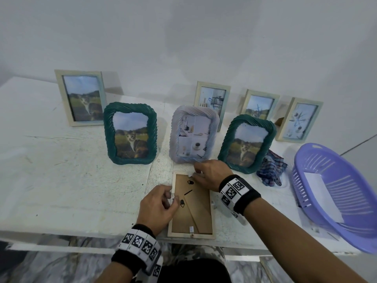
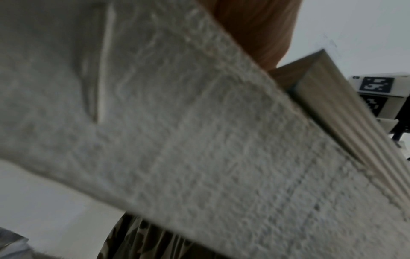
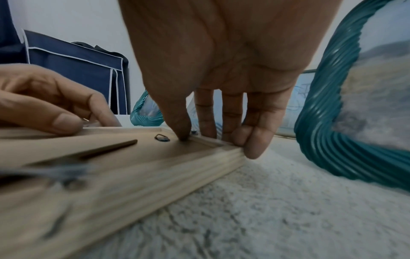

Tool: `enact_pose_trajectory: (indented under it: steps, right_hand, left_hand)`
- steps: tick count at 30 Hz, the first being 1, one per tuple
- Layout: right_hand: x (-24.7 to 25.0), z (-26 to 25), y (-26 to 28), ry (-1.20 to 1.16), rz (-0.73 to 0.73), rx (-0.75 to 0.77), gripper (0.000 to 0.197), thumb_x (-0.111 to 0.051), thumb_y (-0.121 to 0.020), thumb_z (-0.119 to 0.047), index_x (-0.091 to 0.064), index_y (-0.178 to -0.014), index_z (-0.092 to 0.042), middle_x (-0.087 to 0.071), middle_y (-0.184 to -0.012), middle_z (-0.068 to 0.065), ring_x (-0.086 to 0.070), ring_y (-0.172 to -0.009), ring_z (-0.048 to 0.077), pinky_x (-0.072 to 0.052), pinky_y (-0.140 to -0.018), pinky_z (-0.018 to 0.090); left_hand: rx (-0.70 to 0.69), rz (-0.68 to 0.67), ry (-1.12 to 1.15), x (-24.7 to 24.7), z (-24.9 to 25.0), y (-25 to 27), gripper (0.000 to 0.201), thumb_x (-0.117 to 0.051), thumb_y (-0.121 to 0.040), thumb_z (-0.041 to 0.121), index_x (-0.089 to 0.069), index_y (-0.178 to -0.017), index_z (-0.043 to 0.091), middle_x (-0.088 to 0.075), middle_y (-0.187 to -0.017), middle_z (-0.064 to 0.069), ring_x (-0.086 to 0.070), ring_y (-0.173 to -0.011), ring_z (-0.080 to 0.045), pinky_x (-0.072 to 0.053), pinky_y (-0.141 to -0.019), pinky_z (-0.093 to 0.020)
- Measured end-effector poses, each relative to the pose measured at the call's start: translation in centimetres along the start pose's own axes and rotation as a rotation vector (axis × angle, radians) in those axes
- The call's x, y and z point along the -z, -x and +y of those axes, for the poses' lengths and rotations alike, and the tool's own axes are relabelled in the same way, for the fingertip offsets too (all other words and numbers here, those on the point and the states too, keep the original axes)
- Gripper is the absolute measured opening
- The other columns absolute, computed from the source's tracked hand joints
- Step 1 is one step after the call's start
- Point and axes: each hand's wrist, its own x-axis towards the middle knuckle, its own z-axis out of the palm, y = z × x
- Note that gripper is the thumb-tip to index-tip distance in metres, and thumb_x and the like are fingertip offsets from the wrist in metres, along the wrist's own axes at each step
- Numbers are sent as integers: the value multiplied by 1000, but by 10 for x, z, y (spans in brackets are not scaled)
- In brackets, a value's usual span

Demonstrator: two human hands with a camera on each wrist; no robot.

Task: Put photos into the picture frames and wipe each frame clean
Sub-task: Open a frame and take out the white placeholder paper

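Observation:
A pale wooden frame [image 1: 191, 211] lies face down near the table's front edge, its brown backing board with black clips facing up. My left hand [image 1: 170, 198] is curled at the frame's left rim, thumb and forefinger pinching it. My right hand [image 1: 195, 172] is at the top rim. In the right wrist view its thumb presses the backing beside a clip while the right hand's fingers [image 3: 230, 122] reach down over the frame [image 3: 133, 175] at its far edge and corner. The left hand [image 3: 66, 121] shows there too. The left wrist view catches only the frame's side [image 2: 328, 105] and the table.
Two green frames [image 1: 130, 133] [image 1: 245, 144] and a lilac frame [image 1: 193, 135] stand just behind my hands, with several pale frames at the back. A checked cloth [image 1: 271, 170] lies at the right. A purple basket [image 1: 334, 193] holding white paper overhangs the right front corner.

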Motion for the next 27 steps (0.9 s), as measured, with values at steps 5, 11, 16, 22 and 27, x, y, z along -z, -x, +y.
enact_pose_trajectory:
  steps: [5,11,16,22,27]
  right_hand:
    - [2,-8,-8,36,-75,-87,28,-46,-90,-43,-46,-75,-20,-64,-87,5,-60,-82,29,-38,-63,29]
    - [21,-10,17,-151,-66,-150,37,-50,-93,-45,-56,-119,-20,-61,-111,5,-58,-101,26,-43,-77,31]
    - [7,-41,76,-219,211,42,14,-60,-87,-28,-62,-92,-15,-56,-86,5,-55,-78,26,-43,-61,30]
    - [-28,-67,128,-259,83,94,24,-57,-82,-36,-59,-102,-24,-54,-96,0,-52,-82,19,-47,-65,29]
    - [-36,-66,132,-211,48,134,27,-52,-80,-39,-55,-103,-27,-48,-100,1,-46,-86,17,-47,-69,32]
  left_hand:
    - [-38,5,3,2,-1,0,32,-58,-78,46,-62,-92,17,-55,-75,13,-55,-55,-7,-52,-57,-30]
    - [-4,16,17,1,1,-3,32,-76,-77,30,-66,-107,21,-59,-83,14,-58,-60,-10,-49,-61,-16]
    - [-25,13,-16,1,1,-2,30,-74,-79,30,-66,-108,22,-59,-85,13,-57,-63,-8,-46,-63,-13]
    - [-10,11,-68,1,5,2,27,-75,-81,28,-66,-106,23,-58,-84,15,-58,-64,-9,-43,-62,-8]
    - [-2,-3,-82,2,6,1,27,-73,-82,28,-65,-107,23,-57,-85,16,-57,-65,-8,-45,-63,-14]
